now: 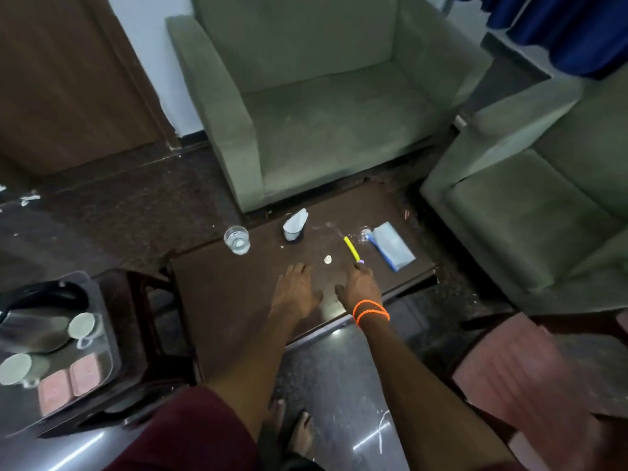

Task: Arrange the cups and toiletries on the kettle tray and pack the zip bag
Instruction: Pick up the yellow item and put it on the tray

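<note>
Both hands low over the coffee table: left hand flat, fingers relaxed, holding nothing; right hand fingertips at the yellow toothbrush handle end, grip I can't confirm. Zip bag just right of it. I'd pinch mid-handle, lift straight up. Kettle tray far left.

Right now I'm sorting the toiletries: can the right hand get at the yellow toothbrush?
Probably yes: the right hand already has its fingers at the yellow toothbrush's near end, nothing between.

Dark low table: glass, cup, yellow toothbrush, blue packet.
</note>
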